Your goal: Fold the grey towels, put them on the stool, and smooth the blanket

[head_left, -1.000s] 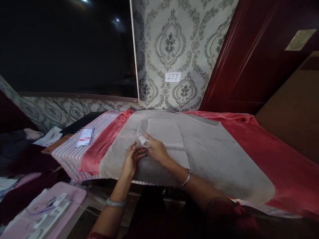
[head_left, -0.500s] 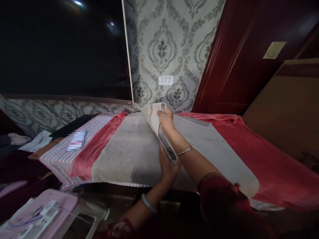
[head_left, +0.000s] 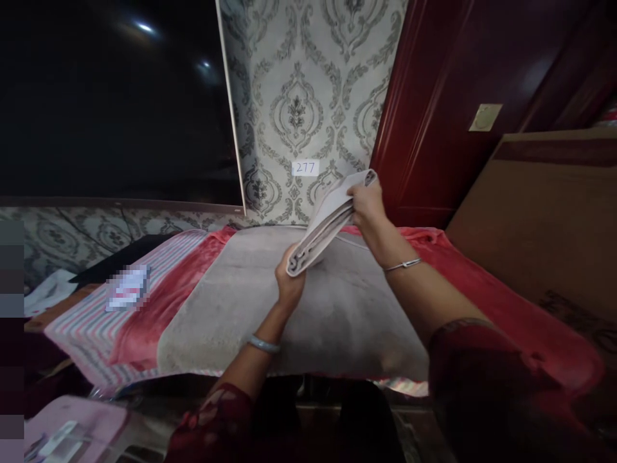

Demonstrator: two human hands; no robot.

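At your lower left, a pink object (head_left: 99,415) gets cut off. Now your left hand (head_left: 289,283) and right hand (head_left: 370,204) grip opposite ends of the folded cloth (head_left: 331,207), up over the gray mat (head_left: 226,315), most fingers hidden! Beyond, the television (head_left: 116,109) runs out of view.

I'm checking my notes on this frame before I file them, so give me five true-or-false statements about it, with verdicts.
1. The left hand and right hand both grip the folded cloth. True.
2. The folded cloth lies flat on the grey cover. False: it is held up at a slant, with the right hand's end higher in the picture.
3. A bangle circles the left wrist. True.
4. The wall label reads 211. False: it reads 277.
5. The cardboard box is at the picture's left side. False: it is at the right.
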